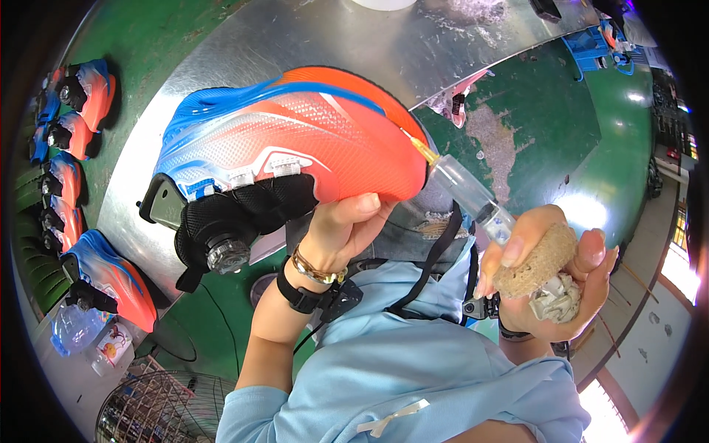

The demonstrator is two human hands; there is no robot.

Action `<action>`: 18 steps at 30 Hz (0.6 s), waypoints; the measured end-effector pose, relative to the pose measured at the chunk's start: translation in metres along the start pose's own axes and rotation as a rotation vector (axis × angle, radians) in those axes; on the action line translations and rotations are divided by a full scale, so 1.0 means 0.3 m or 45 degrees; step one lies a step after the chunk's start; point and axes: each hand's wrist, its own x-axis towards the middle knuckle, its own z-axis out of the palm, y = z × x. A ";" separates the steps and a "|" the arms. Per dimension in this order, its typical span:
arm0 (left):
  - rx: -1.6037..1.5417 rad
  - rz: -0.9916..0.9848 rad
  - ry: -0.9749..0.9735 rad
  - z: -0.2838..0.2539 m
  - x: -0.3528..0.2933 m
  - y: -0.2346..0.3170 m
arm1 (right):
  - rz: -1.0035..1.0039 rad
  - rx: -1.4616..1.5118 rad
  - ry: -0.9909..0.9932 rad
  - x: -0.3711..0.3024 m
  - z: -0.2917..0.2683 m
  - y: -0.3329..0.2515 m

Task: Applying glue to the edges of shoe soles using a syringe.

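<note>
My left hand (343,232) grips a sports shoe (354,140) from below near its toe. The shoe is orange-red fading to blue, lies on its side in the air, and has a black collar with a round dial. In my right hand (521,238) is a clear syringe (467,188) with a yellow needle hub, pointed at the shoe. Its needle tip meets the edge between upper and orange sole by the toe. The same hand also clasps a brown, rough sponge-like block (535,262) and a crumpled whitish wad (555,299).
A metal table (221,63) curves behind the shoe. Another such shoe (111,277) rests at the left, beside a clear plastic bottle (76,328). Several more shoes (96,92) line the far left. A wire basket (159,406) stands lower left; a blue crate (583,50) is far right.
</note>
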 end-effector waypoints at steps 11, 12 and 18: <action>-0.081 0.145 -0.144 0.042 0.113 0.008 | -0.058 -0.102 0.077 -0.001 0.017 -0.001; -0.104 0.168 -0.155 0.046 0.120 0.009 | -0.060 -0.102 0.074 0.003 0.019 0.000; -0.072 0.347 -0.097 0.092 0.145 0.022 | -0.074 -0.098 -0.081 0.021 0.042 0.021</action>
